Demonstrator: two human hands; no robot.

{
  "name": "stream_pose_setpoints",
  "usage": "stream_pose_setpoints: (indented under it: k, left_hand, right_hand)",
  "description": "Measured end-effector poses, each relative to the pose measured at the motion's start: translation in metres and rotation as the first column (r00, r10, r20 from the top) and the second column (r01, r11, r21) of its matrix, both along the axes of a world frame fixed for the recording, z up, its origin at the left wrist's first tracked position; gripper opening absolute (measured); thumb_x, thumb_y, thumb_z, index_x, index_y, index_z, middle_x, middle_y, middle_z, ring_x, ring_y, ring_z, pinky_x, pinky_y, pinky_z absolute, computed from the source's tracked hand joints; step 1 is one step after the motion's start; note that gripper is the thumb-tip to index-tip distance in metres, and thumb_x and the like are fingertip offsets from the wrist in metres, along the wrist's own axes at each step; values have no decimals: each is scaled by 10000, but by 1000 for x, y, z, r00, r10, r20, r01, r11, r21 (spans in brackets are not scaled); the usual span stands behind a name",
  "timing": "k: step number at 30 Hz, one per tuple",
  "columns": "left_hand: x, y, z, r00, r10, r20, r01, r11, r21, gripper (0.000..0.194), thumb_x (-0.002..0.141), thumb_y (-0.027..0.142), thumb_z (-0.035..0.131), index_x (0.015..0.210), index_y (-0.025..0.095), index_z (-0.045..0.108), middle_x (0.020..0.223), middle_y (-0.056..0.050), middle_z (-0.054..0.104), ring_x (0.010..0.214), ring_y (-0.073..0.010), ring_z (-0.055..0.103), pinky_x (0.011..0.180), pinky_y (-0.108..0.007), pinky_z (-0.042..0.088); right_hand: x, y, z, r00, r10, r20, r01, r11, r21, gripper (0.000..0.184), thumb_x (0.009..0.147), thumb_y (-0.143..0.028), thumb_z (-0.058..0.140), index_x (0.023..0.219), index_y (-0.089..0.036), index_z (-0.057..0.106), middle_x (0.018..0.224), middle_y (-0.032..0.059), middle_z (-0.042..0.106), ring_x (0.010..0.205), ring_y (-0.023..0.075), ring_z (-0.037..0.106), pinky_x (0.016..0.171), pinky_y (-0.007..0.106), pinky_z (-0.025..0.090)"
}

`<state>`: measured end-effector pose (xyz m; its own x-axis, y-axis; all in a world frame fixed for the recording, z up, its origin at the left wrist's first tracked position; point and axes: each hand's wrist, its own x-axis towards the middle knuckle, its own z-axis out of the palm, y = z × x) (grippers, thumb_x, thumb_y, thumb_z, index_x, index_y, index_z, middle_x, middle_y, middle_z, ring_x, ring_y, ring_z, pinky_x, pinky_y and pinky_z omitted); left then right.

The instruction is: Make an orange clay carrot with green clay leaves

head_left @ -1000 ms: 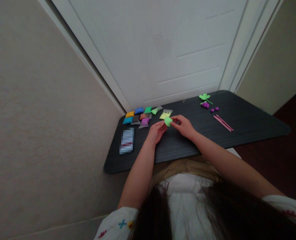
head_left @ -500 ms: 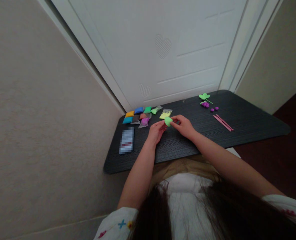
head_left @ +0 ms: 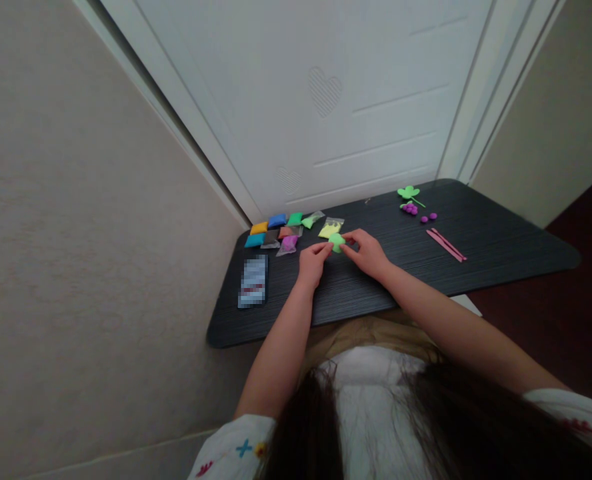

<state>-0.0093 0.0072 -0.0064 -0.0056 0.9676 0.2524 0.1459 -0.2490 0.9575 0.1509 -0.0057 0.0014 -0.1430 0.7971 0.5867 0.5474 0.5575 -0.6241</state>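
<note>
A flattened piece of light green modelling clay is pinched between my two hands over the dark table. My left hand grips its left edge between thumb and fingers. On the right edge, my right hand holds it with thumb and fingertips. Just behind the clay lies a clear bag of yellow clay. A bag of purple clay is to the left of my left hand.
Several more coloured clay packets and a phone-like, pixelated object lie on the left of the table. Toward the right are a green clay leaf shape, purple clay balls and pink tools. A white door stands behind.
My left fingers have shifted from cupping beneath the green clay to pinching its left edge. The clay now faces up flatter. My right hand has barely moved.
</note>
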Motion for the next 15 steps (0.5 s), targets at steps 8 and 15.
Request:
stream_pose_setpoints:
  k: [8, 15]
  left_hand:
    - [0, -1, 2, 992, 22, -123, -19, 999, 31, 335, 661, 439, 570, 813, 162, 681, 623, -4, 595, 593, -116, 489, 599, -239, 361]
    - [0, 0, 1, 994, 10, -111, -8, 1000, 21, 351, 668, 438, 561, 851, 161, 676, 623, -8, 596, 579, -111, 487, 593, -238, 364]
  right_hand:
    - [0, 3, -4, 999, -25, 35, 23, 998, 56, 212, 760, -272, 516, 943, -175, 566, 846, 57, 569, 808, 176, 514, 746, 307, 410]
    - [0, 2, -4, 998, -35, 47, 33, 998, 56, 208, 766, -270, 507, 947, -185, 563, 860, 57, 567, 826, 181, 515, 758, 318, 414]
